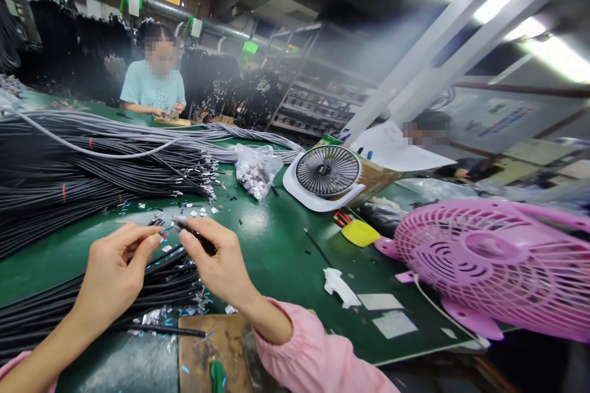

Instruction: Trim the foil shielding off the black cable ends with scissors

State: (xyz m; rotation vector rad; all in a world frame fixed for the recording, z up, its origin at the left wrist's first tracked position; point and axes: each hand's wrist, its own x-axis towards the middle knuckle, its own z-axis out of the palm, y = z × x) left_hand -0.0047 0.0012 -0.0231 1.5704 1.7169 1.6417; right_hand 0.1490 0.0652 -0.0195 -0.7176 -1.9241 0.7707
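Positions are referred to the white desk fan [328, 170]. Left of it and nearer the wearer, above the green surface [276, 270], the left hand [122, 261] pinches a thin blue wire [166, 230] between thumb and forefinger. The right hand [221, 258], just beside, is closed about a dark item [206, 243]; fingers partly hide it and its type cannot be determined.

Risks, as judged: uneven pull or excess pressure could nick or snap the fine wire. Loose foil scraps [166, 249], also left of the fan, could lodge among exposed conductors if caught up.

Materials: left of the fan, an upper cable bundle [115, 178] of long, round, smooth dark sheaths ends in ragged, silvery tips. Touching or nearly touching the fan's left side, a crinkled clear plastic bag [259, 172] holds small pale pieces. Right of the fan, a pink fan [461, 258] has a rigid, slotted grille.
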